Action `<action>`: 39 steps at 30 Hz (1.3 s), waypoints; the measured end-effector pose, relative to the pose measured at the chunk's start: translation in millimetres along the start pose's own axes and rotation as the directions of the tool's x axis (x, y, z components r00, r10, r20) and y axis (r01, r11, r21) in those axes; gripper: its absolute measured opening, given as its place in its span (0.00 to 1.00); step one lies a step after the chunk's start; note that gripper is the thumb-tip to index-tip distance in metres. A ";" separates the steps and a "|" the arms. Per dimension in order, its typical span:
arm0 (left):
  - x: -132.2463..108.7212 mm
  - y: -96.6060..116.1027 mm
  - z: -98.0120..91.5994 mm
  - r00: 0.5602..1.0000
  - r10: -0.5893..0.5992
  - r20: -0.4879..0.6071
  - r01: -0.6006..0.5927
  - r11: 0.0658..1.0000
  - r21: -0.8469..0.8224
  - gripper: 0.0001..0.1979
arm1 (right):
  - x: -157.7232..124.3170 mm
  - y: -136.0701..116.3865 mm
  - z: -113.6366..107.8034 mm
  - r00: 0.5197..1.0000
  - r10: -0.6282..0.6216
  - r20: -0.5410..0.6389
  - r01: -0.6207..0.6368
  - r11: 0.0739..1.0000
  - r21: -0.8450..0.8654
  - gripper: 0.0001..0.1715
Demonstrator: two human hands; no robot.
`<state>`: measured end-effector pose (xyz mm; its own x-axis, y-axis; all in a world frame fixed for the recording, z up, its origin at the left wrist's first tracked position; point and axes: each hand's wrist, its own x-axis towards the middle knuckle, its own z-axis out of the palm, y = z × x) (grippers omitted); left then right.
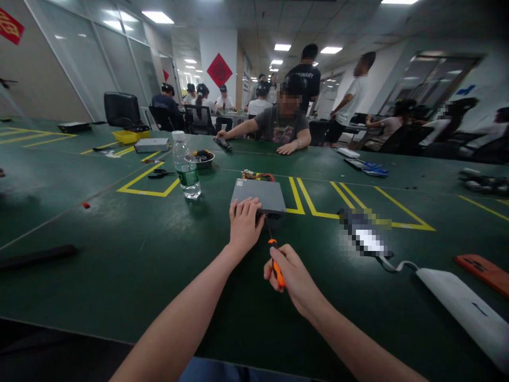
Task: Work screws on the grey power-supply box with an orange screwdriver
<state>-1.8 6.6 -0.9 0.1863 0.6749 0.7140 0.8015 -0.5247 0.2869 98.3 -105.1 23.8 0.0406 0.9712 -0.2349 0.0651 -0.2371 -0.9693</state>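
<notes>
A flat grey metal box (pixel 260 193) lies on the green table (pixel 119 265) straight ahead of me. My left hand (pixel 244 223) rests on its near left corner, fingers curled over the edge and holding it down. My right hand (pixel 292 276) is closed round the orange handle of a screwdriver (pixel 275 262). The thin shaft points forward and its tip meets the near side of the box. A bundle of coloured wires (pixel 257 175) shows just behind the box.
A water bottle (pixel 186 167) stands left of the box, with a bowl (pixel 202 158) and scissors (pixel 161 173) behind it. At right lie a white power strip (pixel 465 305) and an orange item (pixel 483 271). A person sits opposite; others work further back.
</notes>
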 end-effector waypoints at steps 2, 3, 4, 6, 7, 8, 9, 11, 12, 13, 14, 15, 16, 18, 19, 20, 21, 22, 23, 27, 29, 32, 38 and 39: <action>0.2 -0.5 0.2 1.000 -0.002 -0.003 0.002 1.000 -0.006 0.10 | -2.5 -3.7 9.7 1.000 0.018 -0.008 -0.017 0.994 0.112 0.15; 0.3 -0.8 0.5 1.000 -0.001 -0.002 0.001 1.000 -0.008 0.10 | -3.2 -5.3 12.6 0.999 0.049 -0.014 -0.045 0.975 0.215 0.15; 0.4 -1.1 0.9 1.000 0.000 -0.003 0.000 1.000 -0.010 0.10 | -3.3 -6.4 14.3 0.996 0.088 -0.029 -0.074 0.943 0.326 0.15; 0.5 -1.4 1.5 1.000 0.002 -0.005 -0.002 1.000 -0.012 0.10 | -2.0 -7.1 14.7 0.985 0.156 -0.070 -0.104 0.871 0.481 0.14; 0.5 -1.4 1.6 1.000 0.000 -0.009 0.000 1.000 -0.012 0.10 | -0.8 -6.7 14.2 0.979 0.179 -0.097 -0.104 0.848 0.520 0.13; 0.5 -1.2 1.5 1.000 0.000 -0.010 0.000 1.000 -0.011 0.10 | 0.4 -5.9 13.5 0.974 0.190 -0.125 -0.097 0.843 0.529 0.13; 0.6 -0.9 1.2 1.000 0.000 -0.010 0.000 1.000 -0.010 0.10 | 1.4 -5.0 13.0 0.969 0.197 -0.147 -0.090 0.841 0.533 0.12; 0.7 -0.3 0.2 1.000 -0.001 -0.005 0.001 1.000 -0.007 0.10 | 2.4 -3.1 12.8 0.961 0.220 -0.168 -0.090 0.822 0.563 0.10; 0.8 0.0 -0.3 1.000 -0.003 -0.001 0.002 1.000 -0.004 0.10 | 2.3 -2.5 13.1 0.958 0.232 -0.168 -0.094 0.809 0.581 0.09; 0.9 0.3 -0.7 1.000 -0.004 0.002 0.004 1.000 -0.002 0.10 | 2.0 -2.0 13.6 0.956 0.244 -0.161 -0.101 0.793 0.600 0.08; 1.0 0.5 -1.0 1.000 -0.005 0.005 0.005 1.000 0.000 0.10 | 1.7 -1.7 14.1 0.955 0.257 -0.148 -0.113 0.777 0.619 0.07; 1.0 0.6 -1.1 1.000 -0.006 0.007 0.006 1.000 0.000 0.10 | 1.4 -1.5 14.8 0.953 0.273 -0.132 -0.129 0.761 0.636 0.07; 1.1 0.6 -1.1 1.000 -0.007 0.007 0.007 1.000 -0.001 0.10 | 1.3 -1.2 15.6 0.950 0.289 -0.115 -0.147 0.745 0.650 0.08; 1.0 0.7 -0.8 1.000 -0.008 0.006 0.008 1.000 -0.007 0.10 | 1.9 -0.7 17.5 0.945 0.315 -0.091 -0.174 0.719 0.673 0.11; 1.0 0.6 -0.6 1.000 -0.007 0.005 0.008 1.000 -0.011 0.10 | 2.4 -0.4 18.6 0.943 0.322 -0.087 -0.179 0.709 0.682 0.11; 1.0 0.5 -0.4 1.000 -0.007 0.004 0.007 1.000 -0.015 0.10 | 3.0 -0.3 19.8 0.941 0.325 -0.089 -0.177 0.702 0.690 0.11; 0.9 0.4 -0.2 1.000 -0.006 0.003 0.006 1.000 -0.019 0.10 | 3.6 -0.5 21.1 0.941 0.325 -0.093 -0.171 0.697 0.697 0.10; 0.9 0.3 0.0 1.000 -0.003 0.002 0.003 1.000 -0.023 0.10 | 3.9 -0.9 22.2 0.942 0.321 -0.099 -0.163 0.693 0.702 0.08; 0.9 0.2 0.2 1.000 0.000 0.000 0.000 1.000 -0.026 0.10 | 4.0 -1.5 23.1 0.943 0.317 -0.102 -0.155 0.690 0.707 0.07; 0.8 -0.3 1.3 1.000 0.007 -0.007 -0.008 0.999 -0.037 0.10 | 2.5 -4.0 23.3 0.950 0.297 -0.099 -0.137 0.680 0.721 0.07; 0.7 -0.5 1.9 1.000 0.004 -0.011 -0.004 0.999 -0.035 0.10 | 2.2 -3.5 21.8 0.950 0.301 -0.087 -0.146 0.671 0.727 0.07; 0.7 -0.7 2.9 1.000 0.000 -0.016 -0.001 1.000 -0.023 0.10 | 3.3 -1.0 20.7 0.944 0.323 -0.067 -0.173 0.657 0.733 0.11; 1.1 -1.3 3.1 1.000 0.004 -0.010 -0.005 1.000 -0.016 0.10 | 5.1 -1.8 21.6 0.934 0.346 -0.093 -0.176 0.670 0.721 0.12; 1.1 -1.3 2.9 1.000 0.003 -0.009 -0.003 1.000 -0.014 0.10 | 4.9 -2.8 20.8 0.935 0.340 -0.105 -0.166 0.679 0.715 0.09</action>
<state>-1.0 9.6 -2.4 0.1840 0.6687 0.7204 0.7926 -0.5344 0.2936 77.6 -99.2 23.9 0.1647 0.8247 -0.5411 -0.6754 -0.3055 -0.6712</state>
